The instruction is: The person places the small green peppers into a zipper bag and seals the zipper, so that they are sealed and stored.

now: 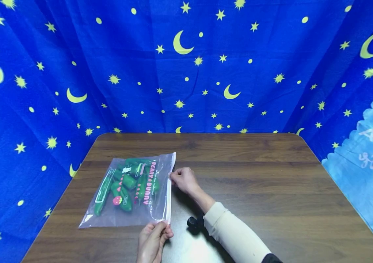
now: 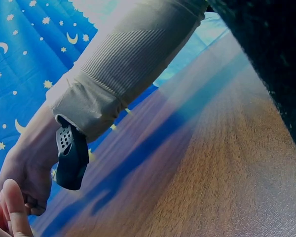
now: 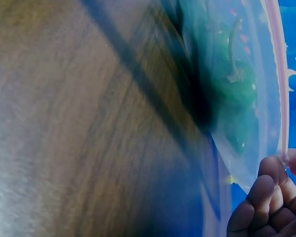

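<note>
A clear zip bag (image 1: 107, 221) with pink "Berry Bunny" lettering lies on the left half of the table, its zip edge (image 1: 169, 197) facing right. Inside are several green peppers (image 1: 128, 180); one pepper (image 3: 234, 91) shows its stem through the plastic in the right wrist view. My left hand (image 1: 153, 241) pinches the near corner of the zip edge between thumb and fingers. Farther up that same edge, my right hand (image 1: 185, 180) grips the strip with thumb and fingertips. In the left wrist view only a few left fingers (image 2: 15, 210) appear, at the lower left corner.
The brown wooden table (image 1: 255, 190) has rounded far corners. Below the right forearm, a small black device (image 1: 193, 223) hangs at the cuff. A blue curtain (image 1: 206, 69) with moons and stars encloses the back and sides, and a light blue cloth (image 1: 364, 164) hangs at right.
</note>
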Motion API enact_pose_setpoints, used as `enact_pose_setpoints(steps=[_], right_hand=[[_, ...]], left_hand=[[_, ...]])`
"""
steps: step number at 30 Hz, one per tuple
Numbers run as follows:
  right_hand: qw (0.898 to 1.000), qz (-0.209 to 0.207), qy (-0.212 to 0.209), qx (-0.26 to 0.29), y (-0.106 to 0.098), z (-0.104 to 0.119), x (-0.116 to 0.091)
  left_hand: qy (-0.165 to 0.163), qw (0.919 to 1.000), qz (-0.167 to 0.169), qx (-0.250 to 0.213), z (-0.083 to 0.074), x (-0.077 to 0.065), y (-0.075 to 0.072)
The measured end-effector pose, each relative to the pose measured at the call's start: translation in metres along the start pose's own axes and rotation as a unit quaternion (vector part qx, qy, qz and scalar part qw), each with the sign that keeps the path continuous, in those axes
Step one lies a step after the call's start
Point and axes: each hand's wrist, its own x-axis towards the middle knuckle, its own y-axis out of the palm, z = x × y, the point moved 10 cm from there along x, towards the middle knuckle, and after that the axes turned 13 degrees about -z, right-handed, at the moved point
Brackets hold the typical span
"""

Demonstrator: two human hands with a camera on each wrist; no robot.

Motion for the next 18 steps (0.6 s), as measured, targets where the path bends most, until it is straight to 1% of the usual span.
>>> enact_pose_setpoints(steps=[6, 12, 18], right_hand=[[1.000, -0.005, 0.008, -0.008, 0.001, -0.001, 0.008], [0.999, -0.004, 0.028, -0.020, 0.002, -0.007, 0.015], [0.999, -0.003, 0.038, -0.020, 0.003, -0.008, 0.021]], left_hand=[[0.004, 0.9999, 0.009, -0.003, -0.001, -0.001, 0.001], [0.001, 1.0000, 0.008, -0.002, 0.001, -0.001, 0.001], [0.002, 0.9998, 0.017, -0.008, 0.001, -0.002, 0.001]])
